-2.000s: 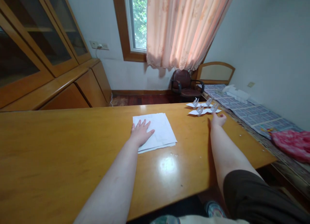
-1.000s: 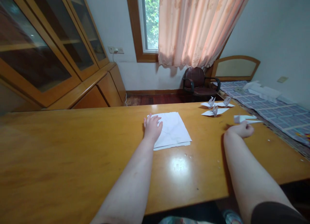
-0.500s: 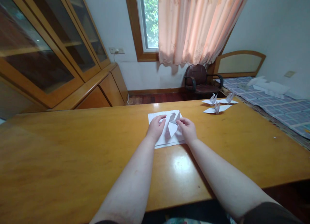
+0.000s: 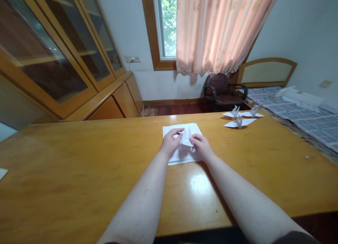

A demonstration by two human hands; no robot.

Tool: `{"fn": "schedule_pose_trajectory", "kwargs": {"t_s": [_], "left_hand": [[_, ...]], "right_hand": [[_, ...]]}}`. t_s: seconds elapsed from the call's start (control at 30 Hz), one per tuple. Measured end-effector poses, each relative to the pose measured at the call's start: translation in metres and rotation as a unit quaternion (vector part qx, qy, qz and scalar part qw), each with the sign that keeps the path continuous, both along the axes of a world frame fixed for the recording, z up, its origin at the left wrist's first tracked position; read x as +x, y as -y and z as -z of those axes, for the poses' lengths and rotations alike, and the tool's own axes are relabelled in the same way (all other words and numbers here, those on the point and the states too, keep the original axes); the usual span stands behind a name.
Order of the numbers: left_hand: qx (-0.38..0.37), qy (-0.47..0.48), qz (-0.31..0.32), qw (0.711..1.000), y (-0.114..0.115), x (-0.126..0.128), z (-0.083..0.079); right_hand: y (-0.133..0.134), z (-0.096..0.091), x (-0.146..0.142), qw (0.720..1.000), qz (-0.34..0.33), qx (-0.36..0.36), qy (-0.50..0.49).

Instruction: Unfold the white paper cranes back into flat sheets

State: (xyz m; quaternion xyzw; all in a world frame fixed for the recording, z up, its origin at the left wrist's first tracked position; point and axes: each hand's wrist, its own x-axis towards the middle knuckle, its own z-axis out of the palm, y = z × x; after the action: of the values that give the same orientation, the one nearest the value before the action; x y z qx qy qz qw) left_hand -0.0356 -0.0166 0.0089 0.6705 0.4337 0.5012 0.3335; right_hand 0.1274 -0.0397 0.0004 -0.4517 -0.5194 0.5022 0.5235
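A partly folded white paper crane (image 4: 187, 137) is between my two hands, above a stack of white paper sheets (image 4: 182, 160). My right hand (image 4: 202, 146) pinches the crane's right side between thumb and fingertips. At its left side, the thumb and fingers of my left hand (image 4: 170, 143) close on the folded paper, though the exact contact is small and hard to see. Two upright points of the crane stick up between the hands, and a wider flap faces me. Three finished paper cranes (image 4: 239, 122) with spread wings stand at the far right of the table.
The wooden table (image 4: 79, 166) stretches wide to both sides. A white corner of something (image 4: 2, 173) shows at its left edge. Beyond are a glass-door cabinet (image 4: 97, 99), a brown armchair (image 4: 219, 89) and a bed with a checked cover (image 4: 303, 113).
The crane has turned: its pointed flap aimed toward me before, and now two points stand upright with a broad flap in front. My left fingers have come closer to it. The view shifted slightly.
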Motion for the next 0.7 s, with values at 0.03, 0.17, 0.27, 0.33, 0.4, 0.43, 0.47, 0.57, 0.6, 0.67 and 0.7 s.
{"fn": "schedule_pose_trajectory", "kwargs": {"t_s": [0.03,0.17,0.27,0.33,0.4,0.43,0.47,0.57,0.6,0.67,0.7], "left_hand": [[0.002,-0.004,-0.001,1.000,0.0004,0.0001,-0.0008],[-0.002,0.010,-0.002,1.000,0.0010,0.0010,-0.0036],[0.007,0.017,0.008,1.000,0.0008,0.0013,-0.0051],[0.012,0.017,0.013,1.000,0.0002,0.0013,-0.0055],[0.006,0.028,0.015,0.999,-0.0009,0.0015,-0.0052],[-0.001,0.038,0.017,0.999,-0.0017,0.0017,-0.0047],[-0.011,0.050,0.020,0.998,-0.0025,0.0019,-0.0040],[-0.053,0.083,0.040,0.994,-0.0046,0.0021,-0.0011],[-0.067,0.088,0.046,0.993,-0.0050,0.0020,-0.0001],[-0.086,0.089,0.051,0.991,-0.0053,0.0015,0.0013],[-0.091,0.090,0.052,0.990,-0.0051,0.0012,0.0016]], "right_hand": [[0.0001,0.0000,-0.0001,1.000,-0.001,0.001,0.002],[0.0006,0.0006,-0.0007,1.000,-0.025,-0.001,0.007],[0.0004,0.0015,-0.0006,0.999,-0.031,-0.008,0.002],[0.0002,0.0016,-0.0006,0.999,-0.029,-0.015,-0.004],[0.0000,0.0012,-0.0006,0.999,-0.032,-0.020,-0.015],[-0.0001,0.0009,-0.0007,0.999,-0.032,-0.023,-0.022],[-0.0001,0.0008,-0.0009,0.999,-0.031,-0.024,-0.027],[0.0002,0.0017,-0.0016,0.999,-0.026,-0.018,-0.026],[0.0005,0.0025,-0.0019,0.999,-0.026,-0.013,-0.021],[0.0012,0.0041,-0.0027,1.000,-0.026,0.002,-0.002],[0.0017,0.0048,-0.0032,1.000,-0.025,0.012,0.010]]}}
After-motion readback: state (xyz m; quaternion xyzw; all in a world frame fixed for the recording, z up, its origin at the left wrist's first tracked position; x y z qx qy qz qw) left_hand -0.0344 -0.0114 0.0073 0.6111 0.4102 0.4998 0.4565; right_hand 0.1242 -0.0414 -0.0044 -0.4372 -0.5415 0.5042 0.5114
